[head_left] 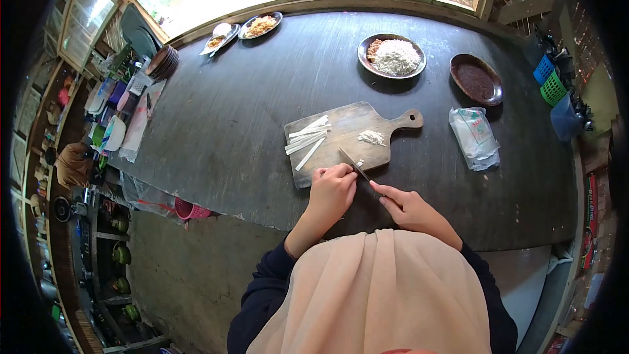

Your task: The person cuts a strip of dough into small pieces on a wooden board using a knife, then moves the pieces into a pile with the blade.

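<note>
A wooden cutting board (347, 124) with a handle lies on the dark table. My right hand (411, 208) grips a small knife (354, 164), its blade angled over the board's near edge. To the left of the blade, my left hand (333, 189) is closed with curled fingers on a white strip, which the fingers mostly hide. Small white cut bits (360, 162) lie beside the blade. Several long white strips (308, 139) rest on the board's left part. A little pile of chopped white pieces (371, 137) sits near the handle.
On the table (216, 137) stand a plate of white shreds (397, 58), a brown oval dish (476, 80), a plastic packet (474, 137) and two food plates, one with orange-brown food (260, 25). Stacked brown plates (162, 63) stand left; a green basket (553, 88) hangs right.
</note>
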The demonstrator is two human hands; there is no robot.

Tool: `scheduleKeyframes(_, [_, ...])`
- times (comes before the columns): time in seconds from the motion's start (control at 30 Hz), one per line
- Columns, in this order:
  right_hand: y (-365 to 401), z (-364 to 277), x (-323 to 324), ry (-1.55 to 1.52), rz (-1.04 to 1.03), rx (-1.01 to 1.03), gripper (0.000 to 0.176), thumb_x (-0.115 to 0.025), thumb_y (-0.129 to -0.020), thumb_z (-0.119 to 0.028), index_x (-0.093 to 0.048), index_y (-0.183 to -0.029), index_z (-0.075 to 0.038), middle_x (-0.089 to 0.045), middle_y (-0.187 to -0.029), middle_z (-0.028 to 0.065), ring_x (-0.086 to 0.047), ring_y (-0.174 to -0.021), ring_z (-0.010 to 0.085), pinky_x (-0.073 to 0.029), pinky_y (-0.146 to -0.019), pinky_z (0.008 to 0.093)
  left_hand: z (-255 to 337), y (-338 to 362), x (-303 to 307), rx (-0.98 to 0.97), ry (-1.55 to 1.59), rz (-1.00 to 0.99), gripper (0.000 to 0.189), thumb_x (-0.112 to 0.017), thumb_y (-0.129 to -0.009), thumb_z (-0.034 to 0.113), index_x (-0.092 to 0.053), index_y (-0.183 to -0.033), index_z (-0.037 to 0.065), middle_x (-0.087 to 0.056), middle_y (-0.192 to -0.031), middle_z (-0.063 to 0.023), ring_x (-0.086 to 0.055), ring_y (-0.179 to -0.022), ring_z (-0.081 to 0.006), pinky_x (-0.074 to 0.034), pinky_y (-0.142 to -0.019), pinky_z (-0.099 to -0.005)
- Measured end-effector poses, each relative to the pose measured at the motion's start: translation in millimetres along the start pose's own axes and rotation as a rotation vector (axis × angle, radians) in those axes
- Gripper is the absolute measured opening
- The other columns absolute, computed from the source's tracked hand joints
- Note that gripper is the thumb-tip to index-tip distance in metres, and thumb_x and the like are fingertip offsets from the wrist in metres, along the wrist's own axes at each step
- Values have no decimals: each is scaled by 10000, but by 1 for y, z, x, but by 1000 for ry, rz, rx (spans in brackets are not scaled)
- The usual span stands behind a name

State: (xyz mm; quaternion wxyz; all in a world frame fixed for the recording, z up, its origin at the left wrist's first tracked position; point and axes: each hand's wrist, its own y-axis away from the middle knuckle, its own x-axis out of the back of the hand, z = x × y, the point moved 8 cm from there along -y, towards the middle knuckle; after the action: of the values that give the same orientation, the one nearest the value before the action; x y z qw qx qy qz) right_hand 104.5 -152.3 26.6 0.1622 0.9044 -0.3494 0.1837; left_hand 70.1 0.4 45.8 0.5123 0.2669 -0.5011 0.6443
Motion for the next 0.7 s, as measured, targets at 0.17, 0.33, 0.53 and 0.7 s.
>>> scheduleKeyframes(0.17, [-3, -5, -1, 0, 18, 22, 397, -539, -960, -170, -542, -1356, -176, -606, -716, 235, -574, -548, 304, -492, -630, 345, 2, 0, -4, -22, 48, -3, 154, -659, -809, 111, -696, -940, 38, -648, -986, -60, -635, -921, -243, -457, -823, -383])
scheduleKeyframes(0.33, [0, 0, -2, -6, 23, 40, 391, -539, -959, -171, -548, -1350, -170, -601, -714, 240, -577, -547, 310, -489, -624, 353, 5, 1, -1, -62, 26, 22, 133, -644, -822, 121, -674, -916, 31, -619, -972, -66, -618, -927, -247, -477, -816, -368])
scheduleKeyframes(0.53, [-4, -6, -1, -22, 28, 52, 386, -541, -959, -176, -553, -1346, -167, -604, -723, 240, -579, -555, 305, -494, -640, 346, 4, 0, -3, -44, 49, 15, 128, -639, -819, 113, -672, -906, 25, -622, -976, -77, -618, -932, -255, -477, -814, -372])
scheduleKeyframes(0.7, [0, -3, -1, 0, 24, 65, 391, -540, -959, -168, -547, -1350, -161, -610, -742, 250, -613, -585, 321, -500, -647, 354, 2, 2, -2, -49, 61, 38, 126, -638, -824, 115, -677, -904, 25, -623, -975, -75, -617, -923, -256, -478, -811, -376])
